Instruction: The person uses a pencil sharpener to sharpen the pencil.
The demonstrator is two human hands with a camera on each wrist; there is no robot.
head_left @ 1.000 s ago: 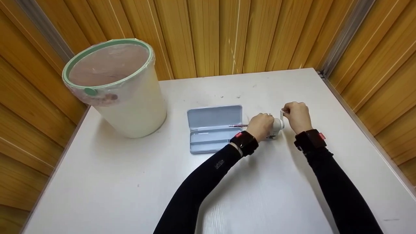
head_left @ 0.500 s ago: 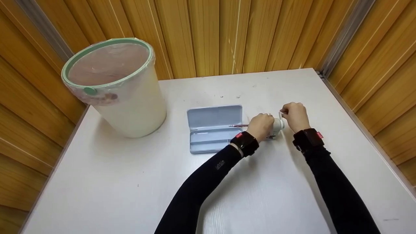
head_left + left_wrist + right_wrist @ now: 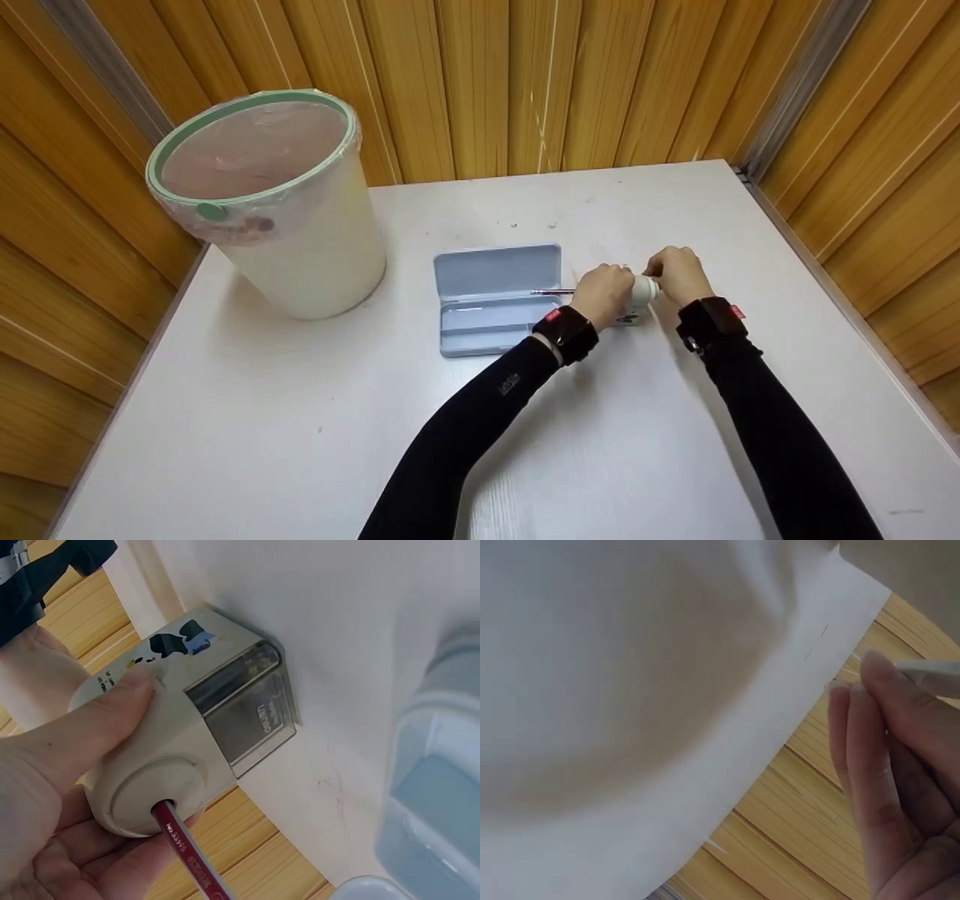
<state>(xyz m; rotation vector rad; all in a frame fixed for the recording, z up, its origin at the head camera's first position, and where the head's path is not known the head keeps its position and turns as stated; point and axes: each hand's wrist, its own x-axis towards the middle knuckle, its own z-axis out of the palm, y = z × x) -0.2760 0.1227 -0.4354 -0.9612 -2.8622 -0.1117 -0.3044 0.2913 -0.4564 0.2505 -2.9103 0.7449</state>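
Observation:
A cream hand-crank pencil sharpener (image 3: 169, 701) with a cow print and a see-through shavings drawer (image 3: 251, 716) stands on the white table. My left hand (image 3: 602, 295) grips its body, the thumb lying across the printed side. A dark red pencil (image 3: 187, 851) sticks out of the hole in its front, its other end over the pencil box in the head view. At the sharpener's far end, my right hand (image 3: 679, 277) pinches the crank handle (image 3: 934, 676), whose pale arm shows beside the thumb in the right wrist view. The fingers partly hide the crank.
A light blue pencil box (image 3: 497, 271) lies with its lid raised, left of the sharpener. Further left stands a large cream bin (image 3: 315, 247) with a green rim and a clear liner. Wood-patterned walls (image 3: 472, 90) enclose the table's back and sides.
My right hand has dipped slightly, and the crank arm, upright before, is now hidden behind its fingers. The left hand, sharpener and pencil stay in place.

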